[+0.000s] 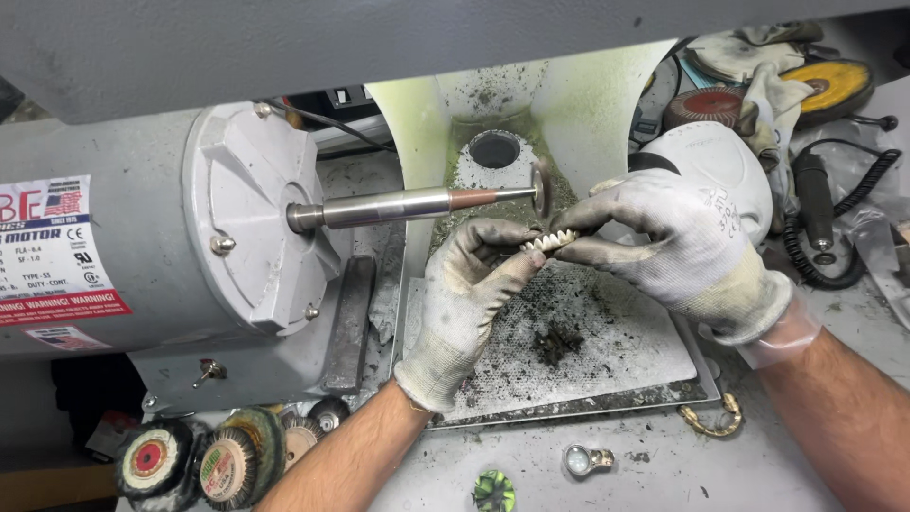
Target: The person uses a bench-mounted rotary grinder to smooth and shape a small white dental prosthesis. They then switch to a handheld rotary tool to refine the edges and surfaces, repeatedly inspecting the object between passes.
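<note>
From the head camera, both gloved hands meet in front of the polishing motor. The left hand comes up from below, fingers curled and thumb pressed in, pinching the near end of a small toothed piece, pale and ridged like a row of teeth. The right hand reaches across from the other side, thumb and forefinger closed on the far end of the same piece, the remaining fingers loosely folded. So the piece sits between the two sets of fingertips, held by both.

Just above those fingertips is the small buffing wheel on the end of the tapered spindle, which runs out from the grey motor housing. The piece sits right under the wheel's lower edge; whether they touch, I cannot tell. Behind the fingers stands the white dust hood, stained green. Below the hands lies a dirty mesh tray with clumps of dark lint.

Near the left wrist, used buffing wheels lie in a cluster. Near the right forearm rest a gold-coloured curved piece and a small silver ring.
</note>
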